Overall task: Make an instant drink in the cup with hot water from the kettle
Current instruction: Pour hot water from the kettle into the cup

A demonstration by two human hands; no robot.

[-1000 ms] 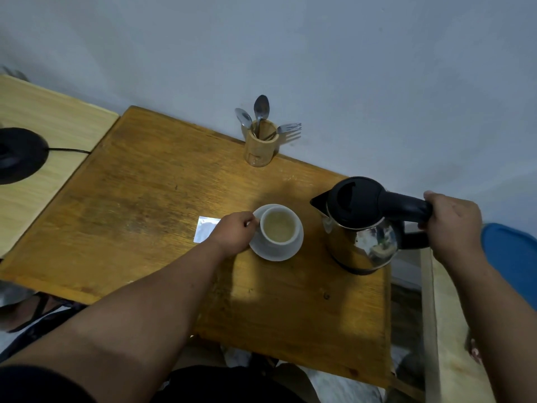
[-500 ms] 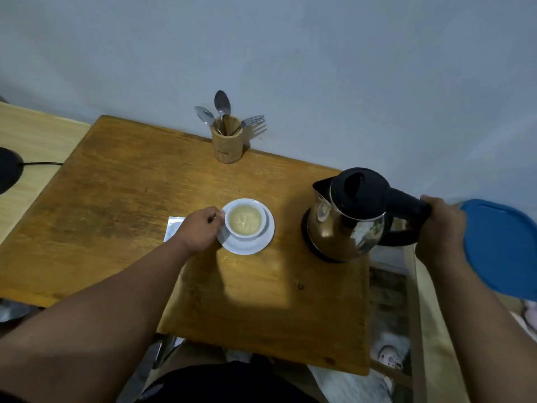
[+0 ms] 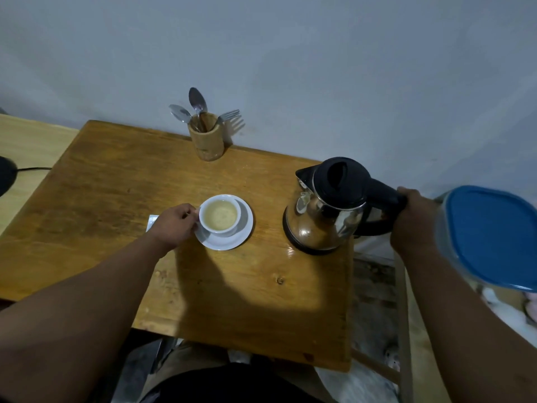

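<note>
A white cup (image 3: 220, 216) holding pale yellowish liquid stands on a white saucer (image 3: 242, 237) in the middle of the wooden table (image 3: 101, 193). My left hand (image 3: 174, 225) grips the cup's left side at the handle. To the right, a steel kettle (image 3: 322, 216) with a black lid stands upright on the table near its right edge. Around its black handle my right hand (image 3: 412, 219) is closed. A silvery sachet (image 3: 152, 221) peeks out from behind my left hand.
A wooden holder (image 3: 206, 141) with two spoons and a fork stands at the table's back edge by the wall. A container with a blue lid (image 3: 494, 237) sits just right of my right hand. A black object with a cord (image 3: 5, 178) lies on the lighter table at left.
The kettle has come down from a lifted, tilted position and now rests upright on the table. My left hand has stayed on the cup. The view has shifted.
</note>
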